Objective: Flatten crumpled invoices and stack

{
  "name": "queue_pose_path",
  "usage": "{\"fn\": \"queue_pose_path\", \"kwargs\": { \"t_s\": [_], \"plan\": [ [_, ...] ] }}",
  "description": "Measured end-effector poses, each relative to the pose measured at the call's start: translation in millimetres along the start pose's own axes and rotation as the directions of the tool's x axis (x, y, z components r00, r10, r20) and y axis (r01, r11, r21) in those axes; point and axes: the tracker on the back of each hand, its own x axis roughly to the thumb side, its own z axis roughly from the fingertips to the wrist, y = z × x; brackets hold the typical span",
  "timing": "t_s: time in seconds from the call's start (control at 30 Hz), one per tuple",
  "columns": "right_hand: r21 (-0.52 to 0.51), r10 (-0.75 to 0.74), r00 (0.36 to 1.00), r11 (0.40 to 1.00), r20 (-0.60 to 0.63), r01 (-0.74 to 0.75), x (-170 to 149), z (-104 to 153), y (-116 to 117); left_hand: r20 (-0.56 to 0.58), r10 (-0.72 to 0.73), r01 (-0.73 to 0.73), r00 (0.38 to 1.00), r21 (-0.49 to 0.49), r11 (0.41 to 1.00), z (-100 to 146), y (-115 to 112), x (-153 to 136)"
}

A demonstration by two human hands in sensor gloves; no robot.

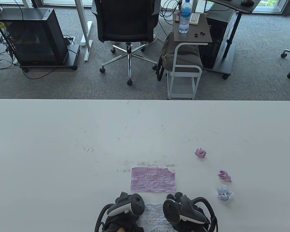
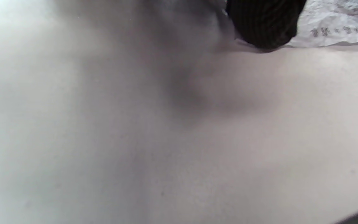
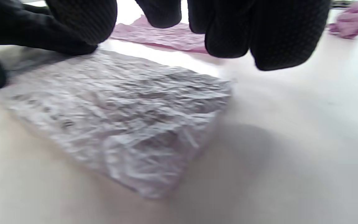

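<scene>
A white invoice (image 1: 153, 216) lies flat but still full of wrinkles at the near edge of the worktop (image 1: 62, 145), between the two hands. In the right wrist view the same sheet (image 3: 120, 118) spreads out on the worktop with printed lines on it.

The left hand (image 1: 122, 212) sits on the sheet's left side. In the left wrist view only one dark fingertip (image 2: 264, 25) shows, down at the paper's edge. I cannot tell if this grip is released or clenched.

The right hand (image 1: 186, 212) is at the sheet's right side. In the right wrist view its fingers (image 3: 287, 34) hang above the worktop just past the sheet's far corner, curled over, and hold nothing. I cannot tell if this grip is clenched or loose.

Just behind the white sheet lies a pink invoice (image 1: 153, 180), already flat, with a torn top right corner.

To the right there are three paper balls, well apart from the hands: a white ball (image 1: 224, 192) nearest, a pink ball (image 1: 224, 176) behind it, and another pink ball (image 1: 200, 153) farther back.
</scene>
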Motion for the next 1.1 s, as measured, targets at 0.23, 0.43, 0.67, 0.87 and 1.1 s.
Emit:
{"fn": "queue_pose_path", "kwargs": {
  "t_s": [0.23, 0.43, 0.67, 0.87, 1.1],
  "plan": [
    [0.124, -0.047, 0.936, 0.992, 0.350, 0.003, 40, -6, 13, 0.006, 0.004, -0.004, 1.000, 0.000, 1.000, 0, 0, -1],
    [0.251, -0.130, 0.954, 0.966, 0.271, 0.061, 32, -11, 16, 0.004, 0.000, 0.000, 1.000, -0.004, 1.000, 0, 1, -1],
    [0.316, -0.236, 0.966, 0.929, 0.108, 0.192, 6, -12, 14, 0.003, 0.001, -0.001, 1.000, -0.003, 1.000, 0, 1, 0],
    [0.305, -0.271, 0.962, 0.920, 0.042, 0.246, -14, -7, 13, 0.004, 0.003, -0.003, 1.000, -0.002, 1.000, 0, 0, 0],
    [-0.138, -0.347, 0.930, 0.934, -0.122, 0.330, -51, 10, -2, 0.007, 0.008, -0.008, 1.000, -0.003, 1.000, 0, 0, 0]
  ]
}}
